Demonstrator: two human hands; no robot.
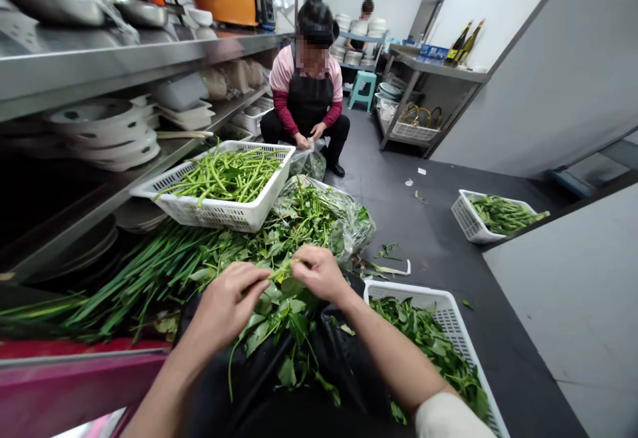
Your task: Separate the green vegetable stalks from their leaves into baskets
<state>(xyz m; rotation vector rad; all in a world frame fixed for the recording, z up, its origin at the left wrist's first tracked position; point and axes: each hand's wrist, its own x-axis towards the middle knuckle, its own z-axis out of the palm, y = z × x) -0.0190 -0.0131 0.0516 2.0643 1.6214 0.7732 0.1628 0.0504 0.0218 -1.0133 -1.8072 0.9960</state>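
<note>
Fingers of both hands close narrowly in the head view: the left hand (226,302) pinches one part of a green stem (282,269), the right hand (319,275) another, above loose leafy greens (292,322) on the dark lap. To the near right, a white basket (451,318) holds a good layer of picked leaves (431,351), so part of the work looks done. Much seems left: beyond the hands lies a large heap of leafy stems (304,219), partly in clear plastic (356,228). Left of it spread long thin greens (144,265), with a far-left basket (234,214) of green beans (229,173) nearby.
</note>
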